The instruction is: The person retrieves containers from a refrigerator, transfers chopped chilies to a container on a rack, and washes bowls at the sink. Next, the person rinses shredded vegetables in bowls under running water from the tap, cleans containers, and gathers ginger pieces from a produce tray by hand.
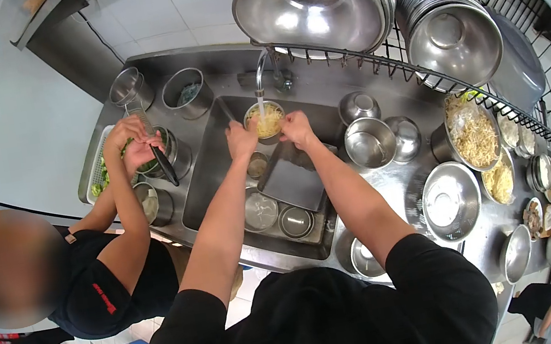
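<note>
Co-worker (104, 293), black top: far left of the grip, holding a metal tool with a black handle (165, 166). White basket (90, 174), leafy greens inside: left of the grip, beside the co-worker's arm. Steel pots, two: the smaller (127, 87) farther left, the wider (187, 94) nearer the grip, both beyond it to the left.

Sink (209, 161), steel: beneath the grip. Left hand (241, 140), bare: grip closed on the near left side of a steel bowl (269, 137). Bowl contents: pale yellow strands (271, 124), resembling bean sprouts. Faucet (263, 69): just beyond the grip, water running straight into the bowl, which sits between the two hands. Flat rectangular metal piece (295, 182): in the sink, just nearer the body than the grip. Right hand (296, 129), bare: grip closed on the right side of the same bowl, fingers slightly blurred.

Steel bowls, a group (368, 143): right of the grip, on the steel worktop (383, 191). Wide steel basin (451, 202): farther right, nearer the body. Large pot of bean sprouts (474, 140): well to the right of the grip.
</note>
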A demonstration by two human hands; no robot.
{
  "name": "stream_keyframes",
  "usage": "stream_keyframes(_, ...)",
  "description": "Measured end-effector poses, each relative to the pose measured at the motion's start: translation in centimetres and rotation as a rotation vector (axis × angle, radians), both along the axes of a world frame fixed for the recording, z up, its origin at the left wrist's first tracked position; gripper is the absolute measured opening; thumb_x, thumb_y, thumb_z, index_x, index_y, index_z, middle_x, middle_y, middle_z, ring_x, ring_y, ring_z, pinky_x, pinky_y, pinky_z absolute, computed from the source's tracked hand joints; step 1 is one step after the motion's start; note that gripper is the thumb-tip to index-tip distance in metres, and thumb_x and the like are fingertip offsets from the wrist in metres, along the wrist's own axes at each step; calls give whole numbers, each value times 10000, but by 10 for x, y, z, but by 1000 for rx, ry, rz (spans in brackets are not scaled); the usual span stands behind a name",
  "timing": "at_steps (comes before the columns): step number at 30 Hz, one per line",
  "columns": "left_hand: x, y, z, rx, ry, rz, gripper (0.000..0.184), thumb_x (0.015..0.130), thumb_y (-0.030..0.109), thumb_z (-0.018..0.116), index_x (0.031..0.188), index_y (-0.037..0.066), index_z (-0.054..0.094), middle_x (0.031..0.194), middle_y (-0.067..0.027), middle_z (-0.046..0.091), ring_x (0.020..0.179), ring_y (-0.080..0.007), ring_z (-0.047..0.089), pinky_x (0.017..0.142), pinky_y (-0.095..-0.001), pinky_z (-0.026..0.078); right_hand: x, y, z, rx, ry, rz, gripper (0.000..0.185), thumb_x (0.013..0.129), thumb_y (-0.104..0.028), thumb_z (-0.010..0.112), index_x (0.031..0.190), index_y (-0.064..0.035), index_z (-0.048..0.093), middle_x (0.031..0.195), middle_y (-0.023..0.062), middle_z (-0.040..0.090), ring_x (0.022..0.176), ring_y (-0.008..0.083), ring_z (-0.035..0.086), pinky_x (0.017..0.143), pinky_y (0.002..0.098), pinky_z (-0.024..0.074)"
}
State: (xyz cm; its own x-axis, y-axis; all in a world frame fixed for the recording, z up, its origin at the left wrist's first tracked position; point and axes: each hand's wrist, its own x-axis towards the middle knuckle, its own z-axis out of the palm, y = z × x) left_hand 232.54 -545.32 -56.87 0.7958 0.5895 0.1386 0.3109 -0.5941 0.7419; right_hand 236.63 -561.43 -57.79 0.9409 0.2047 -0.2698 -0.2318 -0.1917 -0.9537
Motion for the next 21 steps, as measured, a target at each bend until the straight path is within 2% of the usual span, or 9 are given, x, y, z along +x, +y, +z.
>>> stream_keyframes(1,3,-2,0,464,-179,60,366,888,314,704,890,-43,624,942,-203,651,660,-330,662,620,-412,575,-3,1,-1,35,-4,-62,190,862,-92,623,752,63,640,687,93,598,600,200,619,550,360,595)
stream_keyframes(2,7,-1,1,463,-178,60,366,888,314,704,890,-43,624,942,-203,651,660,-330,662,620,-412,575,-5,2,-1,71,-8,-124,185,856,-74,618,734,64,634,667,91,598,588,204,622,549,363,595)
stream_keyframes(4,17,2,11,137,-300,-304,277,865,267,699,897,-6,667,945,-189,692,678,-347,666,674,-424,533,-7,2,-5,88,4,-129,175,850,-58,615,725,64,631,677,100,606,599,208,632,549,366,596)
stream_keyframes(5,19,0,21,135,-300,-306,277,865,267,699,897,-6,667,945,-189,692,678,-347,666,674,-424,533,-6,2,-10,104,17,-134,167,845,-42,611,716,64,627,686,108,615,609,213,643,548,368,596)
stream_keyframes(7,26,-5,31,-58,85,-416,149,844,169,691,931,49,709,897,-157,720,733,-312,697,693,-403,538,-4,4,-20,120,14,-124,162,844,-40,616,719,63,628,689,112,617,612,216,647,548,369,597)
stream_keyframes(13,35,8,18,-113,-301,-246,236,781,89,705,1010,40,730,920,-160,735,824,-266,727,778,-366,555,-5,0,-18,136,24,-100,131,845,-42,631,772,66,627,736,119,618,634,218,651,553,377,606)
stream_keyframes(17,21,39,-2,-48,69,-132,233,817,158,748,996,16,707,903,-116,731,787,-189,701,725,-314,560,-5,-1,-17,171,70,-86,112,848,-38,628,833,73,621,769,124,616,658,215,652,562,382,617)
stream_keyframes(19,17,50,-8,-275,246,-160,256,817,204,766,982,38,662,873,-86,684,758,-189,661,698,-322,561,-7,1,-17,207,86,-81,112,851,-39,625,823,70,618,761,122,612,653,209,647,562,381,617)
stream_keyframes(21,-1,42,9,-753,347,-193,233,838,195,750,952,65,594,869,-67,641,743,-189,638,663,-332,561,-10,3,-16,239,102,-76,114,855,-39,621,812,67,615,752,119,607,648,204,642,562,380,618)
